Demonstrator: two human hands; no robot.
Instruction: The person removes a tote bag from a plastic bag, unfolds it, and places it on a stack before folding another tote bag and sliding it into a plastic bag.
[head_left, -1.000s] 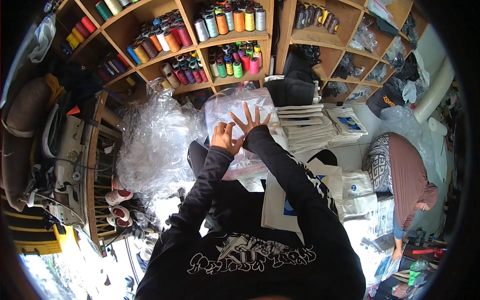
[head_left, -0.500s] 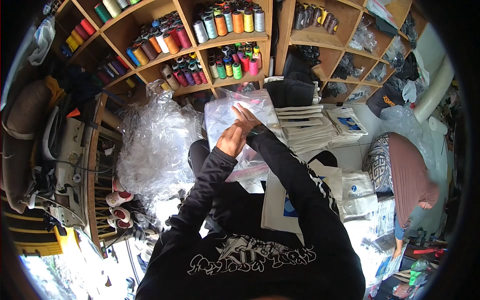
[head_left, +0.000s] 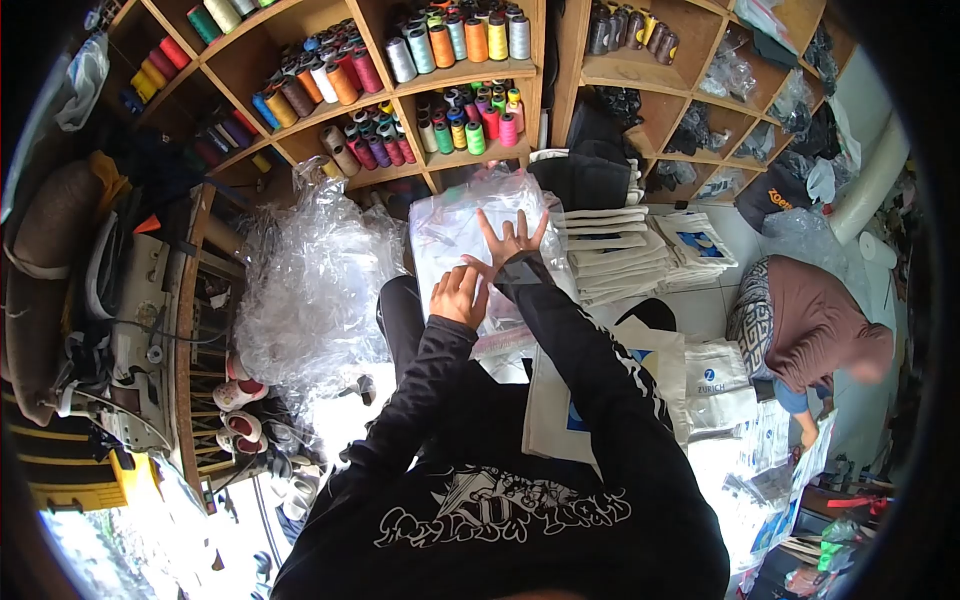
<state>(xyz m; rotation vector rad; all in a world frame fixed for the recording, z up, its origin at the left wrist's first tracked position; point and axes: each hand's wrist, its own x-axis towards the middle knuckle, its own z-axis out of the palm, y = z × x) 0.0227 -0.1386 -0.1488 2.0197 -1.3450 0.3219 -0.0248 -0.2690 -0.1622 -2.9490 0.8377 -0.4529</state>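
My right hand (head_left: pixel 513 240) is spread wide over a stack of clear plastic bags (head_left: pixel 432 235) in front of me. Just left of it, my left hand (head_left: pixel 458 297) lies above the same stack, its fingers stretched and apart, with fingertips close to the right wrist. A small shiny, see-through patch (head_left: pixel 521 270) shows on my right cuff. Neither hand has anything in its grip. Near my right forearm lie cream cloth bags (head_left: pixel 548 405) with a blue print.
Crumpled clear plastic (head_left: pixel 310 270) is heaped at the left. Folded cloth bags (head_left: pixel 610 250) are stacked right of the plastic bags. Shelves of thread spools (head_left: pixel 440 50) stand behind. At the right, a person (head_left: pixel 805 320) bends over packed bags (head_left: pixel 765 440).
My hands have come apart from each other; the right fingers have spread and the left hand has drawn slightly down. The person at the right has lifted the edge of a packed bag.
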